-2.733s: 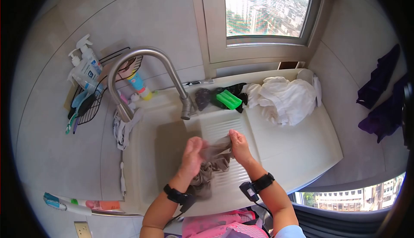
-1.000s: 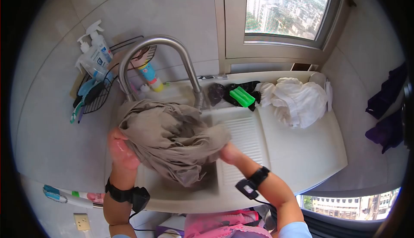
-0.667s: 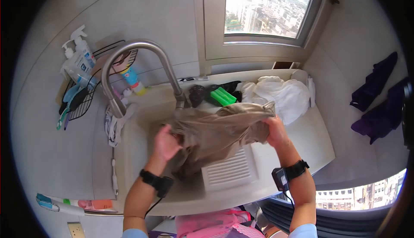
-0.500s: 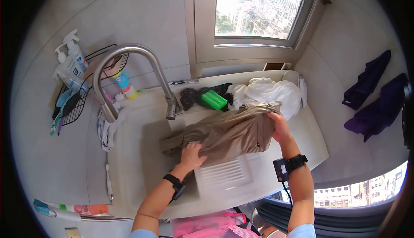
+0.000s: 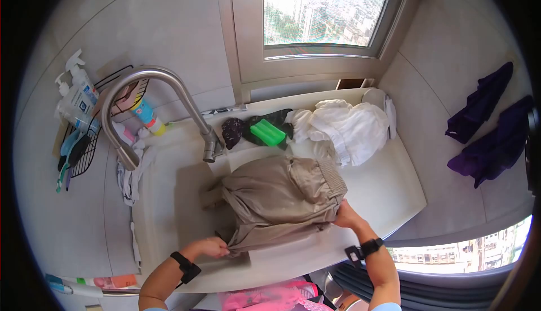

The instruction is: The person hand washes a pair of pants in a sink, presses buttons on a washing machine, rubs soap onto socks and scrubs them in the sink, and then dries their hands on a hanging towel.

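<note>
Khaki trousers with an elastic waistband lie spread over the sink's washboard side, part of them hanging toward the basin. My left hand is closed on the near left edge of the cloth. At the near end of the waistband, my right hand grips the fabric, its fingertips partly hidden behind it. Beyond the trousers, a green soap bar rests on dark patterned cloth. White cloth is bunched beside it.
A curved faucet stands over the left basin of the white sink. A wire rack with bottles hangs on the left wall. Purple cloths hang on the right. Pink mesh fabric is below the sink's front edge.
The trousers have been turned and spread flatter, their waistband now facing right. Both hands have moved nearer to me, the left also leftward, from resting on the cloth to gripping its edge.
</note>
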Motion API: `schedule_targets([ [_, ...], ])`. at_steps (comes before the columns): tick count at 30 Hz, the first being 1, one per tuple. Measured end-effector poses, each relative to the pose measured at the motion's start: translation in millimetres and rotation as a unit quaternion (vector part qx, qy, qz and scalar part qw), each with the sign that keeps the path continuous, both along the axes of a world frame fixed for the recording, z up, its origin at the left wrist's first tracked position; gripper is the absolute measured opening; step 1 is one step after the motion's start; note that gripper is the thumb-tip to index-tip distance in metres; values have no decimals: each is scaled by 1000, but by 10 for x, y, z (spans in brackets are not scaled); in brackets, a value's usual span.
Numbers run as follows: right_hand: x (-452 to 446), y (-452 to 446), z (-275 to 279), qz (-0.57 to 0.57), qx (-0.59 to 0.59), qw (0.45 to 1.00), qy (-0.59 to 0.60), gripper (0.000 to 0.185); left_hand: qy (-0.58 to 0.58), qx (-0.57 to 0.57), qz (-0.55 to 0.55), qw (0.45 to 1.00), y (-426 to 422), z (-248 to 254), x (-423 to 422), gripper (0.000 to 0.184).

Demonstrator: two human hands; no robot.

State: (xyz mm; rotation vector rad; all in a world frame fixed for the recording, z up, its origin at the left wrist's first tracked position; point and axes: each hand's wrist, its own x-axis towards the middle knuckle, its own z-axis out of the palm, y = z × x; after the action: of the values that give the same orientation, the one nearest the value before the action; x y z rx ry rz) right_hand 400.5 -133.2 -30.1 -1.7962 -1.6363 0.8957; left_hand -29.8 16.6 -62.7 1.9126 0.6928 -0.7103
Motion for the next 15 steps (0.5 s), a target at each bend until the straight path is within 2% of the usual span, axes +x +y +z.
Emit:
schedule_targets([
  [1, 91, -31, 158, -16, -103, 995, 11, 57, -47, 57, 13, 997, 117, -93, -13, 16],
  [2, 161, -64, 442, -31, -206, 978, 22, 54, -110, 146, 101, 978, 262, -134, 77, 16],
  [3, 248, -96, 602, -45, -309, 950, 32, 52, -170, 231, 187, 940, 452, -104, 199, 22],
  [5, 632, -176, 531, 16, -334, 942, 3, 53, -292, 347, 290, 843, 580, 366, 641, 39],
  [6, 740, -173, 513, 47, -345, 937, -12, 53, -282, 336, 282, 853, 613, 338, 771, 42],
  [8, 779, 2, 668, -24, -250, 946, 202, 56, -263, 312, 266, 873, 633, 213, 987, 48],
  [9, 810, 148, 761, -59, -196, 930, 304, 58, -177, 283, 226, 915, 535, 238, 1087, 54],
  [11, 731, 632, 810, -165, -154, 931, 288, 66, -148, 308, 258, 904, 390, 148, 1162, 52],
  [13, 492, 1104, 843, -214, -189, 939, 192, 63, -136, 255, 215, 933, 262, 128, 1023, 50],
  [15, 290, 1419, 682, -159, -233, 941, 185, 54, -145, 210, 177, 951, 28, 167, 858, 45],
])
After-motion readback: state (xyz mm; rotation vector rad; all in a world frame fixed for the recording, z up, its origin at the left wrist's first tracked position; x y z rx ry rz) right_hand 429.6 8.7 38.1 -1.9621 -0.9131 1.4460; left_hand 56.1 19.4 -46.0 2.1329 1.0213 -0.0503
